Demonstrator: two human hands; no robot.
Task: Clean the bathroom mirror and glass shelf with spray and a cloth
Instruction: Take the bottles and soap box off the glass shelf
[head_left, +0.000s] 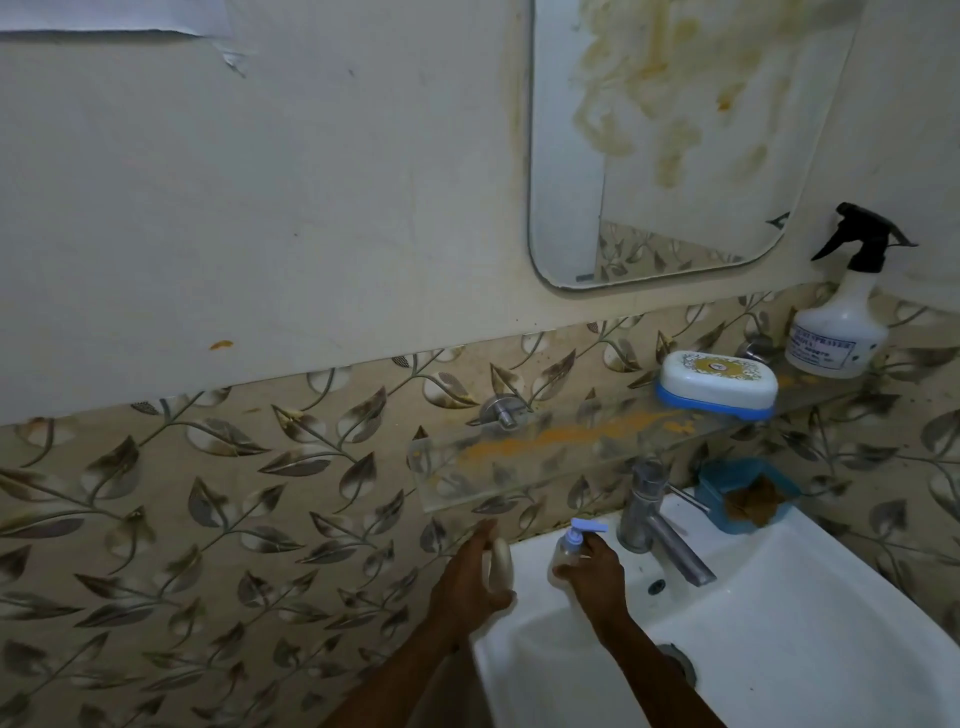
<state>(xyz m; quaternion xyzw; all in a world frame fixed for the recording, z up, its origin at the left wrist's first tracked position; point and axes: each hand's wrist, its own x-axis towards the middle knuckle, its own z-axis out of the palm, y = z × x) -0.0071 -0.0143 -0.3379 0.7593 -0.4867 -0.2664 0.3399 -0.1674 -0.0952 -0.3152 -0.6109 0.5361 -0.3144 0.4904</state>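
**Both hands at the sink's left rear corner, shelf and mirror soiled**

Head view. The left hand (470, 582) is curling around a cream oval object (501, 564), thumb on one side and fingers on the other, at the left rear corner of the sink (810, 623); what the object is cannot be told. The right hand (592, 571) is closing from above on a small clear pump bottle (569, 545) with a pale blue pump head, which is standing on the sink rim just left of the chrome tap (657, 525).

The glass shelf (519, 467) is sitting on the tiled wall above the tap, carrying orange-yellow smears along its middle. Toward its right end a white soap box with blue base (717, 384) is resting, and at the far right end the spray bottle (839, 332), white with black trigger head, is standing upright, well apart from both hands.

The mirror (649, 182) is hanging above the shelf, its upper part streaked with yellowish swirls. A blue tray (748, 493) holding something brown is sitting at the sink's rear right corner, beside the tap. The cloth is not identifiable with certainty.
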